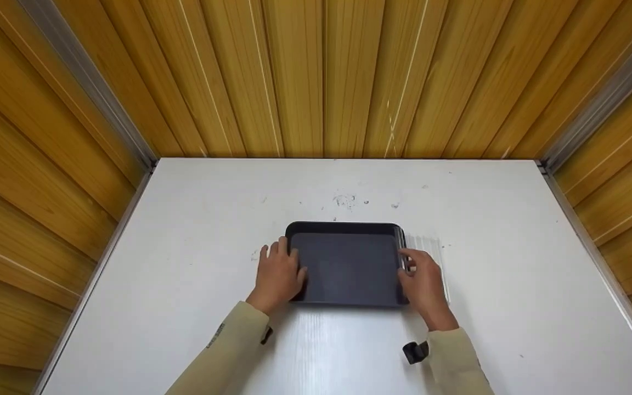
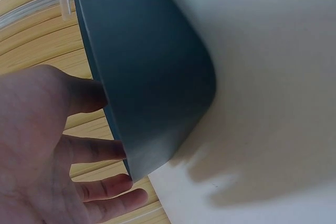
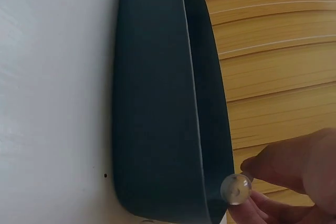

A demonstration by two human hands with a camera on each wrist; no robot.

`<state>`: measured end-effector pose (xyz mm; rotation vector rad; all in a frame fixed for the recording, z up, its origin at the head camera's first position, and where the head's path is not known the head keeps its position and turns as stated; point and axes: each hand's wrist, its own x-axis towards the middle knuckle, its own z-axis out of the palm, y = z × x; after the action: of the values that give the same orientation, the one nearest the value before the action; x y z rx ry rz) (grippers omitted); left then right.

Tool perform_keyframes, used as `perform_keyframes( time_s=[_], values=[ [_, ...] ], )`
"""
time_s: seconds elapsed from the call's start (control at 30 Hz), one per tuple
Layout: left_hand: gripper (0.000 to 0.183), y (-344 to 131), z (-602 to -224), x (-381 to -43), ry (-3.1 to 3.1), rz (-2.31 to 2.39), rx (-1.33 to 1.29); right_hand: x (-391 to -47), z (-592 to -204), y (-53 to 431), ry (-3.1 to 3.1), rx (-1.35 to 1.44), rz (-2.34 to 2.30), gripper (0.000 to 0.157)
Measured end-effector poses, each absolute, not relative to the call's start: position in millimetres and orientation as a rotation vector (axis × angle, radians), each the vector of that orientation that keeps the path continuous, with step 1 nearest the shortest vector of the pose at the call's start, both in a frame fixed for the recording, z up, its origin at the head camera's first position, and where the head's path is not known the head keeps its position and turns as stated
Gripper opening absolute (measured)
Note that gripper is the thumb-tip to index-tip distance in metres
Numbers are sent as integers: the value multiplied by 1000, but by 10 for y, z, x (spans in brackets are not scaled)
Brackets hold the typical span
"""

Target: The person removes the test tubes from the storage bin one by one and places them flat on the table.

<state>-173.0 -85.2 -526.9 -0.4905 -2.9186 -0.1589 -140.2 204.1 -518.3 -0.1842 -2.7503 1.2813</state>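
Note:
A dark, shallow rectangular tray [image 1: 343,269] sits on the white table. My left hand [image 1: 278,274] rests on its left rim, fingers fairly straight; in the left wrist view the thumb [image 2: 86,97] reaches over the rim. My right hand [image 1: 423,282] pinches a clear tube [image 1: 400,241] between thumb and fingers at the tray's right side. The tube lies lengthwise along the right wall, its rounded end [image 3: 236,189] facing the right wrist camera. Just right of the tray, several clear tubes [image 1: 427,245] lie side by side, partly hidden by my right hand.
The white table [image 1: 195,219] extends around the tray and carries small dark marks [image 1: 344,201] behind it. Wood-patterned panels [image 1: 321,82] stand at the back and both sides, with metal corner posts [image 1: 91,77]. A black strap piece [image 1: 416,352] hangs at the right sleeve.

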Motion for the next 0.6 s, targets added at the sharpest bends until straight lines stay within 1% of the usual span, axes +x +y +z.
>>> perform_keyframes(
  time_s=[0.6],
  values=[
    [44,-853,-5286,-1729,-2907,-157,-491,-1382,-5138,2258,-2709,-303,1283,40]
  ],
)
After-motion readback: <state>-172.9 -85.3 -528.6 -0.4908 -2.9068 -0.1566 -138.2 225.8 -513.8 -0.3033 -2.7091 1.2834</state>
